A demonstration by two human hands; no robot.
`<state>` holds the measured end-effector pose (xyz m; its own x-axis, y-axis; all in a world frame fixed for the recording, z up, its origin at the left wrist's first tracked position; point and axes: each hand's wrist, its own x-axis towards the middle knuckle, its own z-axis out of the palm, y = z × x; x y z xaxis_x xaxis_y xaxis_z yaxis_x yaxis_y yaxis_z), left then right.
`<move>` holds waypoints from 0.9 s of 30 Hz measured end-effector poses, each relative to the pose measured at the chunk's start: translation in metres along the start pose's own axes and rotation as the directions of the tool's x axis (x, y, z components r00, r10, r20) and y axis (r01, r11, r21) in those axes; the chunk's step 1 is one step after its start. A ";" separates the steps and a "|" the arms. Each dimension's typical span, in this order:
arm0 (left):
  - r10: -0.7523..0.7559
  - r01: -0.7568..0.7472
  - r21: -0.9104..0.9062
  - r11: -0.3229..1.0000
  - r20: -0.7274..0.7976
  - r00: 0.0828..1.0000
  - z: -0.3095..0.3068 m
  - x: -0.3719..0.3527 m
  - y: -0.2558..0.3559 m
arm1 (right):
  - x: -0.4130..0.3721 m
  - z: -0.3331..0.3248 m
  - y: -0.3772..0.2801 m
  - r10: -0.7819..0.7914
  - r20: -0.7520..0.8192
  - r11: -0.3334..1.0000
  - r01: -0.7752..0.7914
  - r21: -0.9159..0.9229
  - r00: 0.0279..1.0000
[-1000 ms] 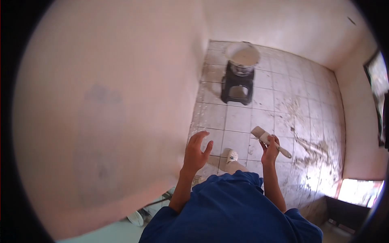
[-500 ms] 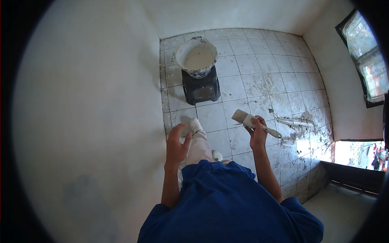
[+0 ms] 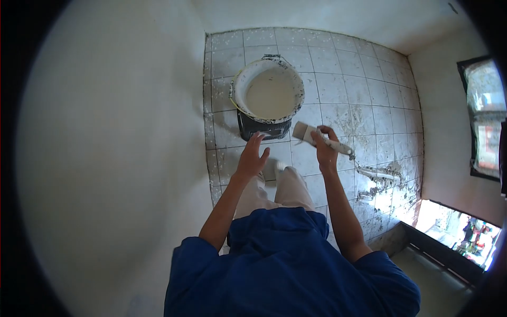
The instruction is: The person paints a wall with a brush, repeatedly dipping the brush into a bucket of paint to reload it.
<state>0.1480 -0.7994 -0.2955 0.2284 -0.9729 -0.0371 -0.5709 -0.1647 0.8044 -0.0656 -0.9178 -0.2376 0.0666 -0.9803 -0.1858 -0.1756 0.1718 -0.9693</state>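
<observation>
My right hand (image 3: 327,149) is closed round a wide paintbrush (image 3: 309,132), whose pale bristles point left toward the bucket. In front of me a paint-spattered bucket (image 3: 301,98) holds off-white paint (image 3: 272,94). It rests on a black stool (image 3: 253,128), partly hidden beneath it. My left hand (image 3: 252,157) is empty, fingers stretched forward and thumb apart, and its fingertips overlap the stool's near edge in this view.
A pale wall (image 3: 116,132) runs close along my left. White floor tiles (image 3: 338,90) carry paint spots and dirt, with a dark, whitish smear (image 3: 380,174) on the right. A covered window (image 3: 480,116) and a bright doorway (image 3: 459,227) lie at right.
I have stepped closer to the bucket, which appears larger. My left hand has reached forward and right toward the stool, while the brush in my right hand has moved forward and slightly left.
</observation>
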 end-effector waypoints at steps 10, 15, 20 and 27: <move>-0.163 0.171 0.101 0.980 -0.084 0.983 0.071 0.076 -0.043 | 0.214 0.114 0.062 -0.290 0.613 0.795 0.542 -0.273 0.735; -0.276 0.282 0.088 0.956 -0.067 0.959 0.084 0.079 -0.032 | 0.256 0.157 0.115 -0.084 0.783 0.861 0.441 -0.254 0.616; -0.279 0.285 0.059 0.957 -0.102 0.955 0.082 0.083 -0.027 | 0.269 0.169 0.155 -0.109 0.825 0.842 0.493 -0.220 0.555; -0.289 0.292 0.043 0.955 -0.065 0.955 0.079 0.078 -0.032 | 0.275 0.158 0.139 0.258 0.677 0.944 -0.029 -0.329 0.689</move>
<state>0.1220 -0.8831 -0.3707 0.4344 -0.8711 -0.2290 -0.5129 -0.4483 0.7321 0.0835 -1.1481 -0.4490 0.6657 -0.5657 -0.4866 -0.4909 0.1590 -0.8566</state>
